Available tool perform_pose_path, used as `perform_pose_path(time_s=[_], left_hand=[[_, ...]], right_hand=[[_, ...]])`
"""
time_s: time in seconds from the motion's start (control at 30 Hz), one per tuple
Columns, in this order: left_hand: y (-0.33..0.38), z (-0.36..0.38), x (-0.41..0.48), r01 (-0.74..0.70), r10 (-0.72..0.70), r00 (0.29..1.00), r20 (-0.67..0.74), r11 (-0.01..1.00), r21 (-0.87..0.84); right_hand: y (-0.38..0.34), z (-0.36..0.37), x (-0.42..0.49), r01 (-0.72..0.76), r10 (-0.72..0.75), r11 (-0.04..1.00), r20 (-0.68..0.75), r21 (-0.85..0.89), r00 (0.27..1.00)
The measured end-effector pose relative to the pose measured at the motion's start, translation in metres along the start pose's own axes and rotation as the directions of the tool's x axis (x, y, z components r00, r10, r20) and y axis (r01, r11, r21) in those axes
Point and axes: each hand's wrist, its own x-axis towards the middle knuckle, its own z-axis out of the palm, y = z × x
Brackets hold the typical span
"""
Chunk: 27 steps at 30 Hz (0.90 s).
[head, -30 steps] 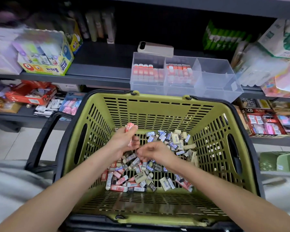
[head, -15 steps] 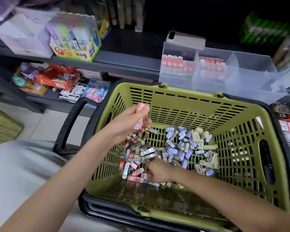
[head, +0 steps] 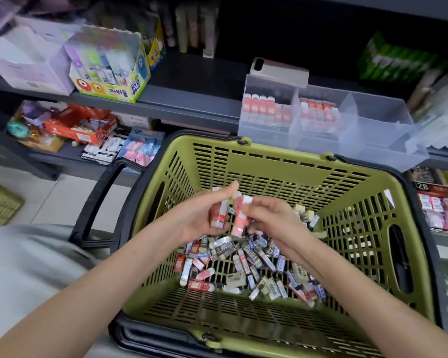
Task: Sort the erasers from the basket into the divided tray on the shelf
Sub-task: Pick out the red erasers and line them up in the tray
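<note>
The right hand (head: 269, 219) has risen from the basket (head: 282, 161), pinching a pink eraser (head: 238, 220) just beside the left hand (head: 197, 215), which grips red erasers (head: 216, 215).

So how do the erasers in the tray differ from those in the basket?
The tray erasers stand upright in neat rows; the basket erasers lie in a loose heap. Tray erasers are all red and white; basket erasers mix red, blue and cream. Both lots include the red and white kind.
</note>
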Motion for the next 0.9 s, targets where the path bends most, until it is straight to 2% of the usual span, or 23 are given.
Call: perform_pose_path(time_s=[0.07, 0.1, 0.17, 0.2, 0.27, 0.37, 0.5, 0.57, 0.63, 0.7, 0.73, 0.77, 0.83, 0.9], left_hand=[[-0.002, 0.005, -0.001, -0.003, 0.008, 0.993, 0.117, 0.999, -0.044], [-0.003, 0.006, -0.002, -0.003, 0.012, 0.991, 0.13, 0.998, -0.069], [-0.004, 0.006, -0.003, 0.001, 0.006, 0.997, 0.083, 0.997, -0.084], [-0.004, 0.005, -0.003, 0.012, -0.007, 0.998, 0.058, 0.996, -0.088], [-0.004, 0.004, -0.002, 0.059, -0.06, 0.998, 0.003, 0.988, -0.14], [-0.004, 0.003, 0.0, 0.117, -0.128, 0.991, -0.028, 0.962, -0.247], [0.002, 0.005, -0.002, 0.069, -0.048, 0.996, 0.079, 0.955, -0.29], [0.004, 0.005, -0.002, 0.051, -0.023, 0.994, 0.104, 0.96, -0.274], [0.004, 0.004, -0.001, 0.051, -0.031, 0.996, 0.089, 0.972, -0.231], [0.003, 0.002, 0.0, 0.069, -0.054, 0.996, 0.068, 0.969, -0.239], [0.003, 0.001, 0.0, 0.078, -0.065, 0.996, 0.061, 0.963, -0.258], [0.004, -0.001, 0.0, 0.084, -0.072, 0.996, 0.053, 0.957, -0.277], [0.005, -0.004, 0.0, 0.083, -0.081, 0.997, 0.02, 0.945, -0.315], [0.006, -0.005, 0.0, 0.082, -0.091, 0.996, -0.01, 0.936, -0.343]], right_hand=[[-0.008, 0.014, -0.001, 0.071, -0.072, 0.993, -0.008, -0.09, 0.997], [-0.01, 0.019, -0.002, 0.103, -0.107, 0.981, -0.014, -0.162, 0.994], [-0.011, 0.021, -0.003, 0.14, -0.144, 0.96, 0.0, -0.241, 0.99], [-0.01, 0.019, -0.004, 0.143, -0.14, 0.964, 0.028, -0.225, 0.99], [-0.008, 0.01, -0.006, 0.109, -0.105, 0.991, 0.067, -0.071, 0.992], [0.006, -0.006, -0.008, 0.053, -0.059, 0.984, 0.027, 0.169, 0.998], [0.036, -0.011, -0.003, -0.103, 0.104, 0.94, 0.015, 0.325, 0.994], [0.04, -0.01, 0.004, -0.126, 0.113, 0.911, 0.054, 0.394, 0.992], [0.04, -0.013, 0.014, -0.11, 0.111, 0.922, 0.018, 0.371, 0.994], [0.045, -0.018, 0.02, -0.166, 0.178, 0.973, -0.065, 0.162, 0.982], [0.048, -0.02, 0.021, -0.214, 0.21, 0.976, -0.104, -0.027, 0.972], [0.054, -0.021, 0.021, -0.258, 0.233, 0.936, -0.127, -0.239, 0.964], [0.073, -0.02, 0.021, -0.273, 0.253, 0.738, -0.122, -0.617, 0.96], [0.092, -0.015, 0.02, -0.253, 0.243, 0.482, -0.15, -0.839, 0.958]])
